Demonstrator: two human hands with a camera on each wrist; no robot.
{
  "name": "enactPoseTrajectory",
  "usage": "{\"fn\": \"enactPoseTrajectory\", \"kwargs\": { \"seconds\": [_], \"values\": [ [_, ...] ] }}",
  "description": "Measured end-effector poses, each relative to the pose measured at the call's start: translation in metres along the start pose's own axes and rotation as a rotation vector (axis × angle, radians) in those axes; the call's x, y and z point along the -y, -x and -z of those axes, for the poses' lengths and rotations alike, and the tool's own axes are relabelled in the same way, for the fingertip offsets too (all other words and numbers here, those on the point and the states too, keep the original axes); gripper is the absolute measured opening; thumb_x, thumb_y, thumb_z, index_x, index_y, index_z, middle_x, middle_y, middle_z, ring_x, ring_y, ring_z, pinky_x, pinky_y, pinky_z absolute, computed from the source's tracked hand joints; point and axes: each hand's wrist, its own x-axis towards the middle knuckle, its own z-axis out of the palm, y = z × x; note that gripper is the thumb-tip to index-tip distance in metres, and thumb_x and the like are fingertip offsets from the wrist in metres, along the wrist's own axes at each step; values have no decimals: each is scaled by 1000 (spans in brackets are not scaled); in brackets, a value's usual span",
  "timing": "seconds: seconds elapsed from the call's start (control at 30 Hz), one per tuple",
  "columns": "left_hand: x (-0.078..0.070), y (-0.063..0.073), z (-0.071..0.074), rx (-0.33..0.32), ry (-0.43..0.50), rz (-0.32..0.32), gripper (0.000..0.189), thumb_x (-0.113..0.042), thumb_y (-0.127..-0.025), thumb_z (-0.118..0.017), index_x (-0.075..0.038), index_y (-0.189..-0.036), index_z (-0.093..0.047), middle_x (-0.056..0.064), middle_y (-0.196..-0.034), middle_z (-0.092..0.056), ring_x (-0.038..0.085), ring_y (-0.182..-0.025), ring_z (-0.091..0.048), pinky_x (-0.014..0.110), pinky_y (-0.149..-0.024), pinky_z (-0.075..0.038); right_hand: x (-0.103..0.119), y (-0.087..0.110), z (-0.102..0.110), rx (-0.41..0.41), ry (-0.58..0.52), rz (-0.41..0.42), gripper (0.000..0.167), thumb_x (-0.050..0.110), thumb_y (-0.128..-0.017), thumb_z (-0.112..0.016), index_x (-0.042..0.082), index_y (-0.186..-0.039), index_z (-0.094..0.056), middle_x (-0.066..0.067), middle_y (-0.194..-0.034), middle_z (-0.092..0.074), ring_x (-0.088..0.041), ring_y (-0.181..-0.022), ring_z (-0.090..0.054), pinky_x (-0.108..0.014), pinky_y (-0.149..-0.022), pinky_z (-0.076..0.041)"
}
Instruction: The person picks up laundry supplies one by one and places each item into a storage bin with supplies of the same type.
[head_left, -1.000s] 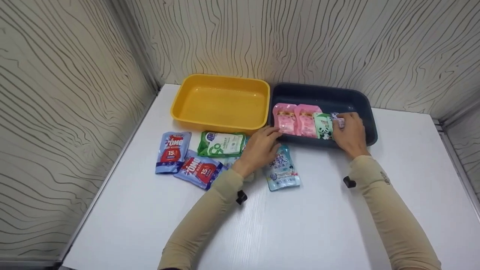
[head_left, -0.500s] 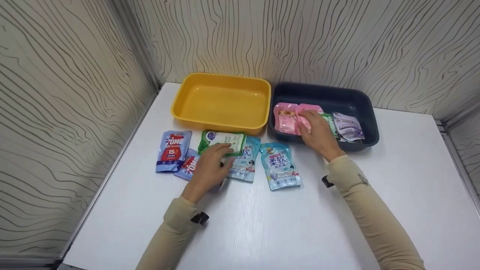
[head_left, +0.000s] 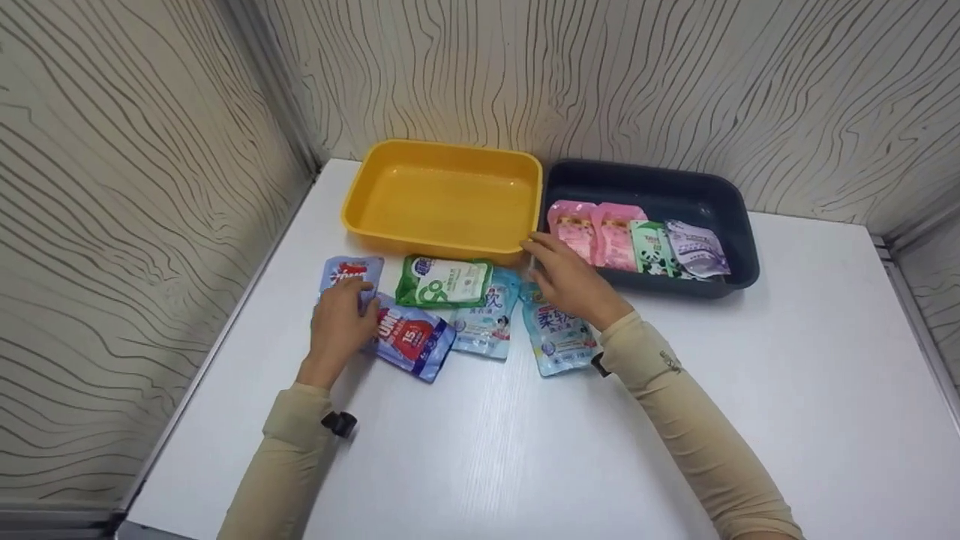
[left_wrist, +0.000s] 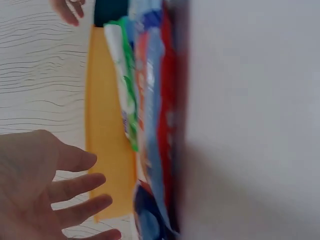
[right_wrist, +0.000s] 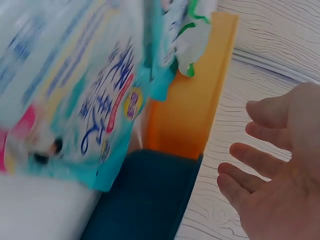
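Note:
My left hand (head_left: 339, 324) is over a blue OMO detergent pouch (head_left: 349, 271), covering most of it. Its fingers look spread in the left wrist view, with nothing held between them. Just right of it lies a second blue OMO pouch (head_left: 414, 339). My right hand (head_left: 577, 285) hovers over the upper part of a light blue pouch (head_left: 562, 349), fingertips near the yellow bin's front right corner. In the right wrist view its fingers are relaxed and hold nothing. A green-and-white pouch (head_left: 448, 282) overlaps another light blue pouch (head_left: 482, 327) between the hands.
A yellow bin (head_left: 442, 244) stands against the back wall. Beside it, a dark blue bin (head_left: 739, 274) holds two pink pouches (head_left: 619, 238), a green panda pouch (head_left: 651, 247) and a lilac pouch (head_left: 699, 249). Wood-patterned walls border the white table (head_left: 480, 457).
My right hand let go of the lilac pouch in the dark bin and moved left, out over the light blue pouch. My left hand moved left across the pouches to the OMO pouch.

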Motion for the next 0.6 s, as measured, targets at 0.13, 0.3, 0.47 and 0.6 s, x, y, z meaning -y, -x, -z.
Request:
{"fn": "enactPoseTrajectory", "kwargs": {
  "seconds": [0.13,0.3,0.47,0.6],
  "values": [
    [15,-5,-2,2,-51,74,46,-22,-102,-67,7,-137,-61,30,-150,-54,52,-139,-50,68,-112,-44,2,-1,-7,35,17,-30,57,18,-111,-58,11,-165,-40,-11,-174,-32,-32,-161,-33,-53,-130,-30],
    [30,-8,-3,52,-68,195,65,-30,-105,-63,13,-150,-44,37,-158,-40,57,-143,-42,69,-116,-40,4,-5,-18,31,64,-24,57,15,-110,-58,10,-164,-41,-12,-175,-31,-32,-164,-24,-53,-132,-24],
    [35,-8,2,90,-58,291,78,-37,-105,-63,13,-156,-33,38,-153,-42,55,-136,-45,66,-113,-43,5,-11,-32,13,100,-47,56,13,-110,-57,10,-164,-41,-11,-175,-32,-30,-166,-20,-51,-133,-23],
    [34,-9,5,80,-51,351,81,-38,-103,-66,13,-155,-31,37,-146,-46,54,-131,-46,67,-107,-46,8,-19,-44,-55,96,-28,51,10,-110,-57,10,-160,-49,-13,-171,-39,-31,-164,-27,-51,-131,-27]
  ]
}}
